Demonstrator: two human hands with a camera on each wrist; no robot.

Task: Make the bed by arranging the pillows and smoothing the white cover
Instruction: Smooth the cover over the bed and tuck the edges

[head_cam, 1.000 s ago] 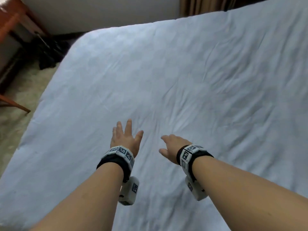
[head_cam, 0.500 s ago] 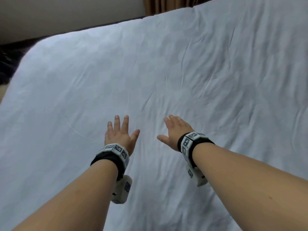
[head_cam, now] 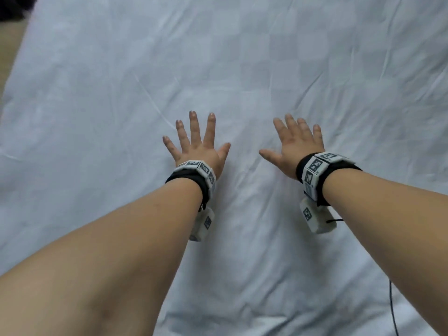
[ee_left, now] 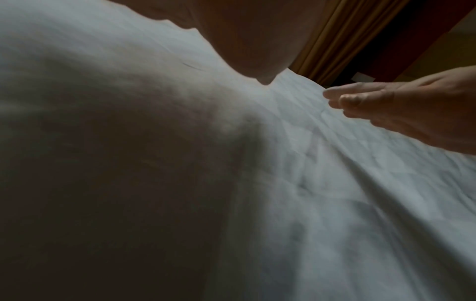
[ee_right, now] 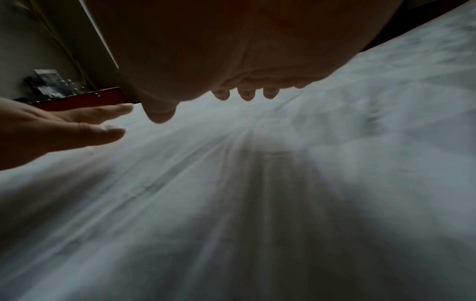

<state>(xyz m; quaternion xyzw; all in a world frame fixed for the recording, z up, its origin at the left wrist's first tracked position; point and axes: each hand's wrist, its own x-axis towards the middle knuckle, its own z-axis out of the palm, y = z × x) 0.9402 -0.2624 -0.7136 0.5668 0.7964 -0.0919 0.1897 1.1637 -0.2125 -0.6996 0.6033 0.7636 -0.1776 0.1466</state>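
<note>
The white cover (head_cam: 242, 57) fills nearly the whole head view, creased with fine wrinkles. My left hand (head_cam: 196, 144) lies palm down on it with fingers spread straight. My right hand (head_cam: 294, 141) lies flat beside it, about a hand's width to the right, thumb pointing left. Neither hand holds any fabric. In the left wrist view the cover (ee_left: 335, 183) runs under my palm, and the right hand (ee_left: 401, 110) shows at the right. In the right wrist view the left hand (ee_right: 59, 130) shows at the left over the cover (ee_right: 283, 203). No pillow is in view.
The bed's left edge and a strip of floor (head_cam: 9, 47) show at the top left. A thin black cable (head_cam: 392, 309) hangs at the lower right. A brown curtain (ee_left: 335, 40) and a dark red piece of furniture (ee_right: 85, 98) stand beyond the bed.
Both hands have slid forward across the cover and spread flat, with the fingers wider apart. The view has tilted down, so the wall and curtain have left the head view.
</note>
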